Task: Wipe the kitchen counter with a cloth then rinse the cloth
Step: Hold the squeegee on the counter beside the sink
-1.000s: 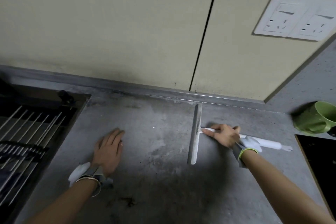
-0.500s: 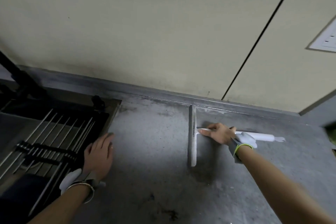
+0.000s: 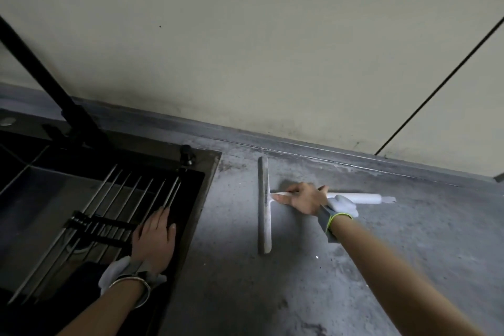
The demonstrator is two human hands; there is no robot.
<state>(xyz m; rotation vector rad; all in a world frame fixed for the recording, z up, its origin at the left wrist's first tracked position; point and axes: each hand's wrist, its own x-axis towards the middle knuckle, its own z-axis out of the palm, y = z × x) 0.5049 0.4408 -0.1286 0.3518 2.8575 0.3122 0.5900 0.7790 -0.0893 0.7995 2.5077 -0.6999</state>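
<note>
Head view shows a grey counter [image 3: 313, 267] with a dark sink [image 3: 210, 172] at 9 o'clock. Inside the sink a rack [image 3: 114, 207] of thin metal rods lies across the basin; below it the basin is too dark to tell. Left hand [image 3: 155, 240] rests flat on the rack near the sink's right edge, fingers straight. Right hand [image 3: 305, 198] grips the white handle of a squeegee [image 3: 264, 204], whose blade lies on the counter at 12 o'clock from centre. No cloth shows clearly.
</note>
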